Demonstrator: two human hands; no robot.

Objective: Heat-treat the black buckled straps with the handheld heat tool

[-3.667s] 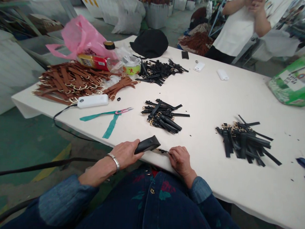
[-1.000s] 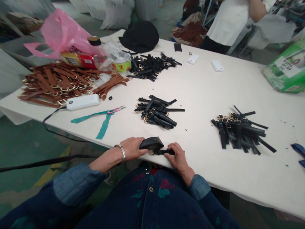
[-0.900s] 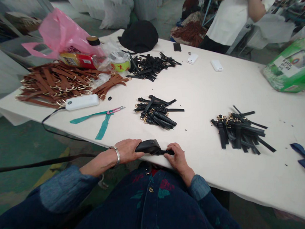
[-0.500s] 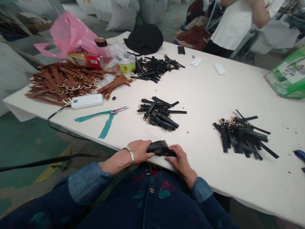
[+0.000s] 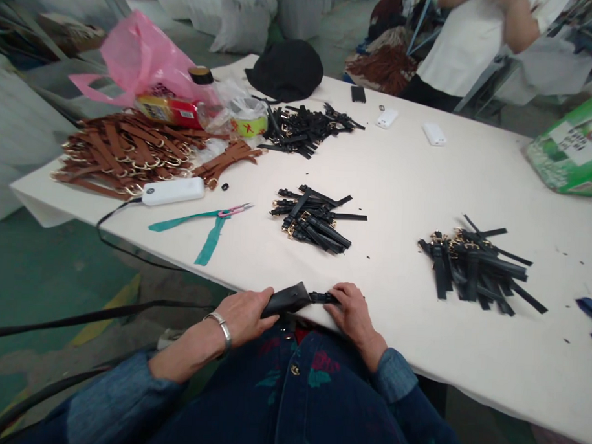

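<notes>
At the table's near edge my left hand [image 5: 247, 314] is closed on a wide black leather piece [image 5: 289, 298], which runs out past its fingers to the right. A narrow black buckle strap [image 5: 318, 297] extends from the end of that piece. My right hand [image 5: 353, 316] pinches this strap between thumb and fingers. Whether the two are joined I cannot tell. Just beyond my hands lies a pile of black buckle straps [image 5: 310, 219] with gold-coloured hardware. Thread snips [image 5: 233, 211] with teal cloth wrapped on their handles rest to the left of it.
More black straps [image 5: 474, 264] lie to the right. At the far left are brown straps [image 5: 118, 148], a white power bank [image 5: 173, 191] with a cable and a pink bag [image 5: 137, 54]. A black cap [image 5: 286, 69] and a green package [image 5: 577, 147] sit farther back. Someone in white stands beyond.
My left hand has moved left and slightly down with the black leather piece. More of the narrow strap now shows between my hands. My right hand has barely moved.
</notes>
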